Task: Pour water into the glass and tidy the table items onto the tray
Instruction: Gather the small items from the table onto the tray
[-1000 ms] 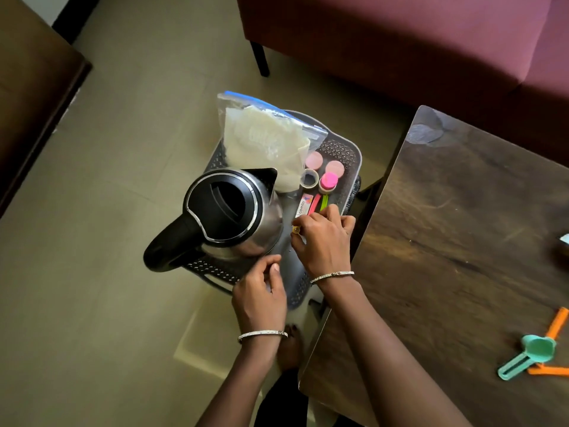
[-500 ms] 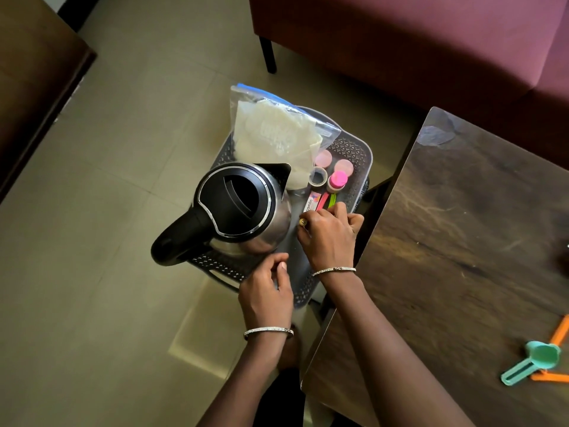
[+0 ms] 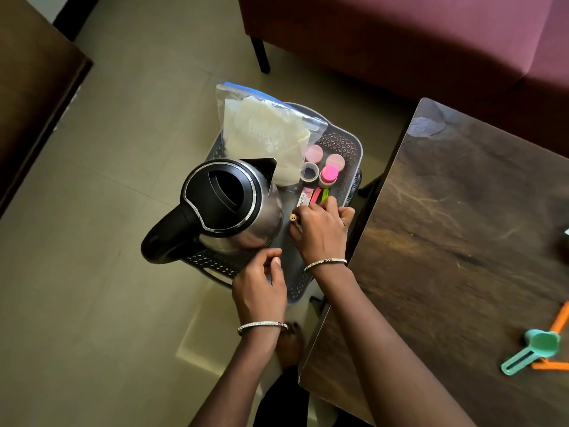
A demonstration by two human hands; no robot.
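Your right hand (image 3: pixel 320 229) rests inside the grey tray (image 3: pixel 345 143), its fingers (image 3: pixel 331 204) curled together over the near ends of the flat packets (image 3: pixel 314 195); whether they clamp a packet or only press on it, you cannot tell from this view. Your left hand (image 3: pixel 260 288) sits at the tray's near edge, just beside the base of the kettle (image 3: pixel 228 204), fingers loosely curled and holding nothing that shows.

The tray sits low beside the table (image 3: pixel 462 241), already carrying the kettle, a zip bag (image 3: pixel 261 131), 4 small round pots (image 3: pixel 323 167) and the packets. No glass is visible, so the pouring cannot be assessed.

Judgement: the step in hand is seating the packets. Do it well by laying them flat and parallel against the tray's right wall, clear of the kettle. Brace the rim with the left hand so the tray does not shift.

Outstanding: a teal scoop (image 3: pixel 535 349) and orange clips (image 3: pixel 557 328) lie on the table, well apart from the tray. The remaining space is tight; keep the packets compact.
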